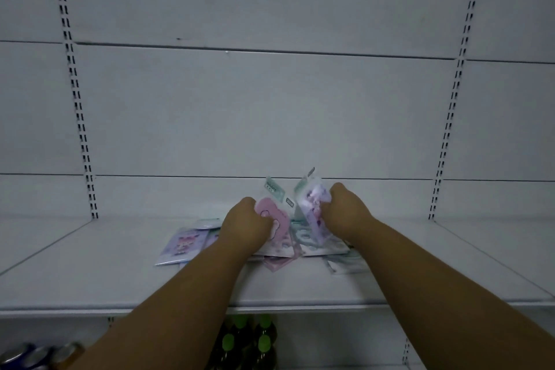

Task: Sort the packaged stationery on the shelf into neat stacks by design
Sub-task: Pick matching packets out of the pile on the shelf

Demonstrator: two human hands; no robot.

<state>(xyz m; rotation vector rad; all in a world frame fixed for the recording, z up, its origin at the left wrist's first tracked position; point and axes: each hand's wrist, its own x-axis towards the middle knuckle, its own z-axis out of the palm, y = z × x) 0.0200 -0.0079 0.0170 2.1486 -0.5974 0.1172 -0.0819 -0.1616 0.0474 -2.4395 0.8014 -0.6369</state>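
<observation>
On the white metal shelf (120,273), mid-depth, both hands lift packets from the loose heap of glossy packaged stationery (312,245). The left hand (244,224) pinches a pink heart-print plastic packet (273,215); the right hand (345,209) grips a lilac character-print packet (313,204). Best to check each design, then lay it squarely on matching ones, such as the lilac packet lying flat at the left (183,245).

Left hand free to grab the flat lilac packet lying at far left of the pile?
Probably not yet: the left hand is closed on a pink heart-design packet. The flat lilac packet lies uncovered beside that wrist, so the path is free.
</observation>
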